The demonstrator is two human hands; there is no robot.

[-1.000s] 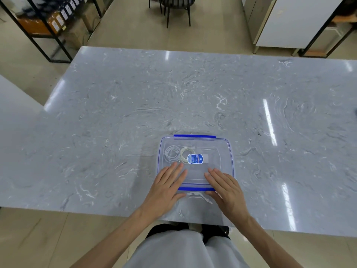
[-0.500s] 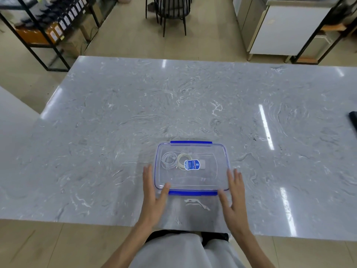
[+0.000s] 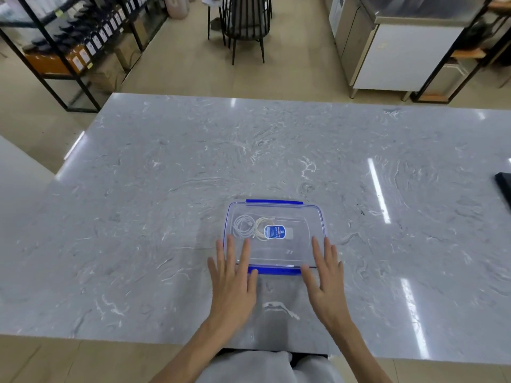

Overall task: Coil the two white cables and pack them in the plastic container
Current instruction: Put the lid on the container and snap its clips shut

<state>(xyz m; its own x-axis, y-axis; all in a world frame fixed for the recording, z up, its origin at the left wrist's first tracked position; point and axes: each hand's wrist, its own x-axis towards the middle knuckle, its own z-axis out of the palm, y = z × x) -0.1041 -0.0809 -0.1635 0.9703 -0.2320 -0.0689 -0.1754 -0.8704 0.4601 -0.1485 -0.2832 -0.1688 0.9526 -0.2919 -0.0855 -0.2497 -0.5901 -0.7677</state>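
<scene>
A clear plastic container (image 3: 312, 217) with a lid on and blue clips at front and back sits on the grey marble table (image 3: 166, 217). Inside, at its left end, lie two coiled white cables (image 3: 243, 226), side by side, partly under a blue label (image 3: 274, 231) on the lid. My left hand (image 3: 233, 283) lies flat with fingers spread over the container's front left corner. My right hand (image 3: 325, 277) is flat and spread at the front right corner, its fingertips at the rim. Neither hand holds anything.
A dark flat object (image 3: 504, 183) lies at the table's right edge. Beyond the table stand a black chair (image 3: 246, 26), black shelving (image 3: 69, 51) at the left and a white cabinet (image 3: 395, 51) at the right. The table's front edge runs just below my wrists.
My hands went from pressing on the lid's front to the container's sides, and now rest flat at its front corners. The view has tilted up, showing more of the room.
</scene>
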